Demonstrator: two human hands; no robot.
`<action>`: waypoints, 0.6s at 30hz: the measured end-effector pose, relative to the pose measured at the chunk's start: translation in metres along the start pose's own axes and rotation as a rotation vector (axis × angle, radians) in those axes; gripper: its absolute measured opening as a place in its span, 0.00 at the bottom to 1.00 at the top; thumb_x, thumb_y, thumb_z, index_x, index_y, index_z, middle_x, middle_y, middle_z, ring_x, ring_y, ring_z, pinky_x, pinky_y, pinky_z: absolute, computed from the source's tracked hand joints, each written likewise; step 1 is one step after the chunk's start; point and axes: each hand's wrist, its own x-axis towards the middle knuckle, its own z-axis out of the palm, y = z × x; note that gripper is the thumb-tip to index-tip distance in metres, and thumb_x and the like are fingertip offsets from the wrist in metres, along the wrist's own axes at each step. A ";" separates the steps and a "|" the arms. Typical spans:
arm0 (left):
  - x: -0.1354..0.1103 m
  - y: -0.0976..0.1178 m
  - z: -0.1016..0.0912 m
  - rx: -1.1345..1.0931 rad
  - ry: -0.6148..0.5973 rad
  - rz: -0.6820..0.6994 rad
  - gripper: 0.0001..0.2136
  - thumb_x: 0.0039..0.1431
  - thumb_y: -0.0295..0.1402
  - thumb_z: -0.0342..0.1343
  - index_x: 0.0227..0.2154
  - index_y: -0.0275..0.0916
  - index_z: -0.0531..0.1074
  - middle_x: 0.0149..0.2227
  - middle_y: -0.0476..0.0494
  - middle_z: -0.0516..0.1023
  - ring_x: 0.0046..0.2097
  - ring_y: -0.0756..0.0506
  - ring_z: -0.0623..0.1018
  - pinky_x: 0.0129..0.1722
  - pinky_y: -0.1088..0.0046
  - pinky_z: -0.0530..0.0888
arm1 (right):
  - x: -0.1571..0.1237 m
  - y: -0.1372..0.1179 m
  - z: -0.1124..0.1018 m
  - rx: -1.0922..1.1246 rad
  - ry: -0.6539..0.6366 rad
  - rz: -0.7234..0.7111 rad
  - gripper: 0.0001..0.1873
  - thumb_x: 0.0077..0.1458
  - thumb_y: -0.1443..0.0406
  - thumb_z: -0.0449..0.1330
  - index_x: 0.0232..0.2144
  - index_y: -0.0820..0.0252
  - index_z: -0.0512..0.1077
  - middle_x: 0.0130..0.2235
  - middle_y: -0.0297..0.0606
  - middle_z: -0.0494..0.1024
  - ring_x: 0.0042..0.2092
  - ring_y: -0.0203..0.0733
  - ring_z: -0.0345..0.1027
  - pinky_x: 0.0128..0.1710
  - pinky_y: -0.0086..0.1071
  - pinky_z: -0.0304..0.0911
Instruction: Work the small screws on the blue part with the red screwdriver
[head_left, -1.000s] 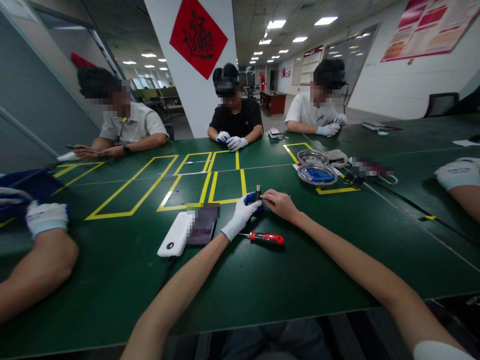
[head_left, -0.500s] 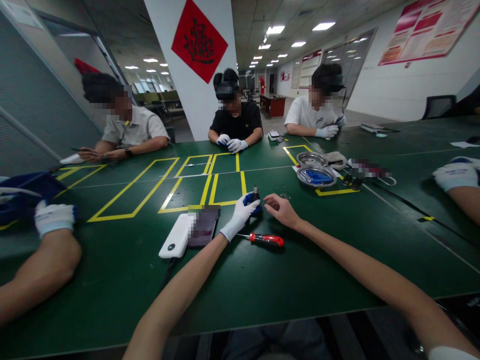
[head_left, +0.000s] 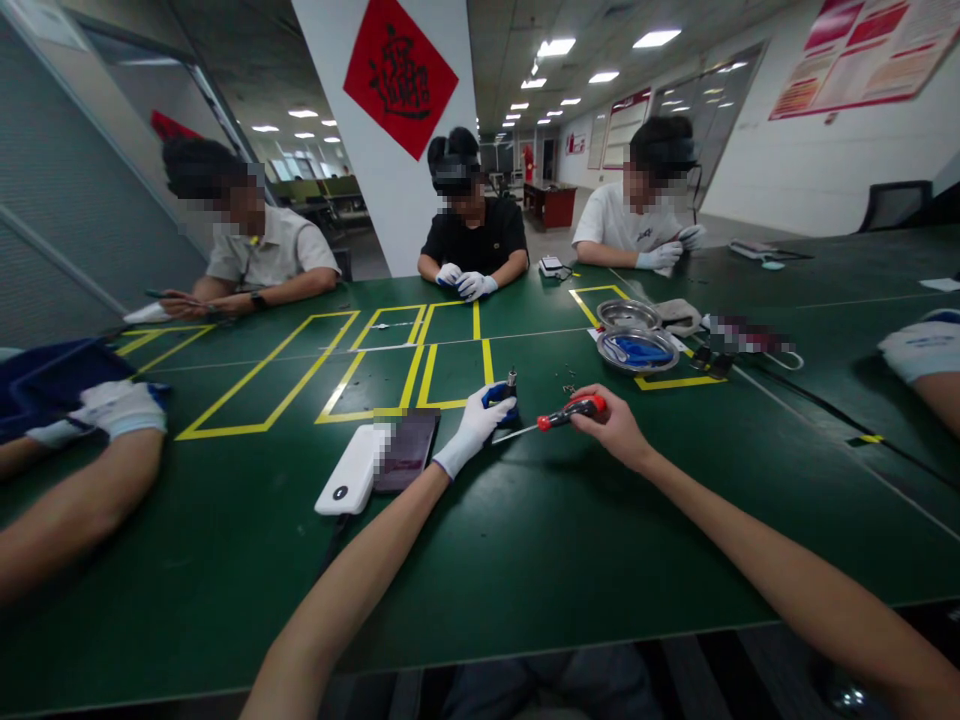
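My left hand, in a white glove with blue fingers, is closed around a small black cylindrical part with a metal tip that points upward. My bare right hand grips the red and black handle of a screwdriver. Its shaft slants down to the left, with the tip close to the gloved hand and above the table. Some tiny metal pieces lie just beyond my right hand; they look like screws but are too small to be sure.
A white power bank and a dark phone lie left of my hands. Metal dishes, one holding something blue, stand at the right. Yellow tape marks the green table. Co-workers sit across and at both sides; a blue bin is at left.
My right hand has taken hold of the screwdriver, which was lying on the table, and lifted it up beside my left hand. My left hand still holds the black part.
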 end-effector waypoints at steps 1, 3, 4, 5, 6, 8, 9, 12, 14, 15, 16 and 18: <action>0.000 0.001 0.000 0.024 -0.003 0.012 0.22 0.45 0.38 0.64 0.45 0.36 0.73 0.44 0.38 0.77 0.44 0.43 0.77 0.51 0.60 0.70 | 0.003 0.004 -0.005 0.062 0.070 0.013 0.17 0.49 0.61 0.62 0.42 0.59 0.67 0.37 0.36 0.73 0.33 0.39 0.70 0.36 0.36 0.69; -0.002 0.003 0.000 0.051 -0.023 0.043 0.21 0.46 0.37 0.64 0.45 0.36 0.74 0.45 0.38 0.77 0.45 0.43 0.76 0.52 0.61 0.70 | 0.006 0.011 -0.014 0.160 0.191 0.024 0.18 0.49 0.60 0.62 0.42 0.58 0.66 0.36 0.35 0.73 0.31 0.38 0.71 0.33 0.35 0.70; -0.003 0.004 0.000 0.055 -0.035 0.053 0.21 0.47 0.37 0.63 0.45 0.36 0.74 0.46 0.38 0.77 0.45 0.43 0.76 0.52 0.61 0.69 | 0.007 0.013 -0.017 0.187 0.244 0.024 0.17 0.49 0.59 0.62 0.41 0.58 0.65 0.36 0.34 0.73 0.30 0.38 0.71 0.33 0.35 0.71; -0.004 0.005 0.000 0.054 -0.046 0.057 0.21 0.47 0.37 0.63 0.45 0.36 0.73 0.46 0.38 0.77 0.45 0.43 0.76 0.52 0.61 0.69 | 0.008 0.015 -0.020 0.202 0.290 0.020 0.17 0.49 0.59 0.62 0.41 0.58 0.65 0.35 0.34 0.73 0.29 0.38 0.71 0.32 0.35 0.71; -0.005 0.006 0.001 0.055 -0.053 0.056 0.21 0.47 0.37 0.63 0.45 0.37 0.73 0.46 0.38 0.77 0.45 0.43 0.76 0.52 0.61 0.69 | 0.009 0.016 -0.023 0.207 0.328 0.013 0.17 0.49 0.60 0.62 0.41 0.57 0.65 0.35 0.34 0.73 0.29 0.37 0.71 0.32 0.35 0.71; -0.006 0.007 0.002 0.062 -0.048 0.047 0.21 0.48 0.37 0.63 0.46 0.37 0.73 0.46 0.39 0.77 0.46 0.43 0.76 0.52 0.61 0.69 | 0.010 0.017 -0.026 0.199 0.377 0.001 0.17 0.49 0.61 0.62 0.41 0.57 0.65 0.35 0.34 0.73 0.29 0.37 0.71 0.32 0.35 0.71; -0.007 0.008 0.002 0.068 -0.040 0.045 0.21 0.48 0.36 0.63 0.46 0.38 0.73 0.46 0.39 0.77 0.46 0.43 0.76 0.53 0.61 0.68 | 0.010 0.017 -0.027 0.195 0.387 -0.002 0.17 0.49 0.61 0.63 0.41 0.57 0.65 0.36 0.34 0.73 0.30 0.37 0.71 0.33 0.35 0.71; -0.009 0.010 0.004 0.097 -0.015 0.073 0.20 0.47 0.35 0.62 0.46 0.38 0.74 0.46 0.39 0.77 0.47 0.42 0.75 0.54 0.61 0.67 | 0.010 0.016 -0.027 0.194 0.380 0.004 0.17 0.49 0.63 0.63 0.41 0.57 0.65 0.37 0.35 0.73 0.30 0.37 0.71 0.34 0.35 0.72; -0.010 0.012 0.005 0.126 -0.007 0.100 0.19 0.47 0.33 0.62 0.45 0.39 0.75 0.46 0.40 0.77 0.48 0.42 0.75 0.55 0.61 0.66 | 0.010 0.014 -0.027 0.188 0.365 0.010 0.16 0.49 0.63 0.62 0.41 0.57 0.65 0.38 0.36 0.73 0.31 0.38 0.72 0.35 0.36 0.72; -0.011 0.014 0.006 0.143 -0.003 0.112 0.19 0.47 0.33 0.62 0.45 0.39 0.75 0.46 0.40 0.77 0.48 0.41 0.75 0.55 0.61 0.65 | 0.009 0.014 -0.027 0.182 0.364 0.008 0.16 0.48 0.63 0.62 0.41 0.57 0.65 0.38 0.36 0.72 0.31 0.38 0.72 0.35 0.37 0.73; -0.012 0.015 0.007 0.159 0.001 0.124 0.19 0.47 0.32 0.62 0.45 0.40 0.75 0.47 0.40 0.77 0.48 0.41 0.74 0.55 0.61 0.65 | 0.009 0.013 -0.027 0.175 0.362 0.006 0.17 0.48 0.63 0.62 0.41 0.57 0.65 0.38 0.36 0.72 0.32 0.39 0.72 0.35 0.37 0.73; -0.014 0.017 0.008 0.186 0.010 0.144 0.20 0.47 0.32 0.62 0.46 0.40 0.75 0.47 0.41 0.76 0.49 0.41 0.74 0.56 0.61 0.65 | 0.008 0.012 -0.026 0.157 0.359 0.002 0.17 0.48 0.64 0.62 0.41 0.57 0.65 0.38 0.36 0.72 0.32 0.39 0.72 0.36 0.38 0.72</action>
